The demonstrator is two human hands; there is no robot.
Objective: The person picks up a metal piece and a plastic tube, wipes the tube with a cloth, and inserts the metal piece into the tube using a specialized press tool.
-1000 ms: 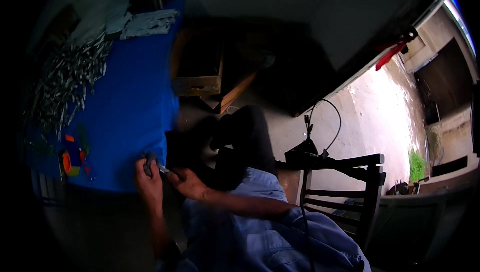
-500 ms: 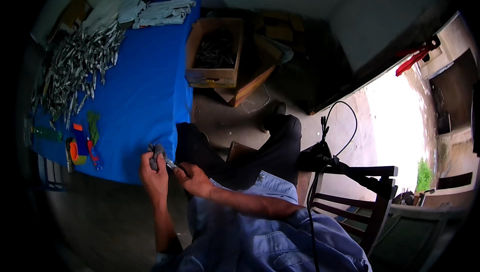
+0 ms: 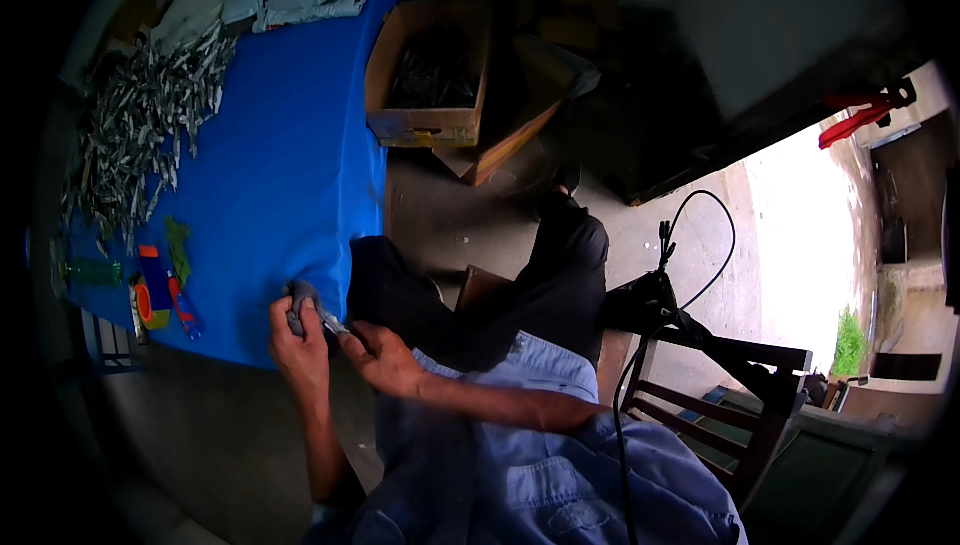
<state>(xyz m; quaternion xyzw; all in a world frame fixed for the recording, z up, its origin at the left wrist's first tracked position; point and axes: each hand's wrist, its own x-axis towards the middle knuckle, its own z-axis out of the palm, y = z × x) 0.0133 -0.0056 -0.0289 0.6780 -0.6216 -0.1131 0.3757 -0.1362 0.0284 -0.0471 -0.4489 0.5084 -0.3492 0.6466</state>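
Note:
Over the near edge of the blue-covered table, my left hand is closed around a bunched grey cloth. My right hand comes in from the right and grips one end of a small, slim silvery metal piece. The other end of that piece meets the cloth at my left fingers. Its exact kind is too small to make out. A big heap of similar-looking slim silvery pieces lies at the table's far left.
Left of my hands are an orange tape roll, a red-and-blue tool, a green sprig and a green bottle. A cardboard box of dark pieces stands beyond my knees. A wooden chair with a black cable stands at right.
My view has tilted slightly, so the table and box sit higher in it. Both hands have shifted a little left, still holding the cloth and the metal piece.

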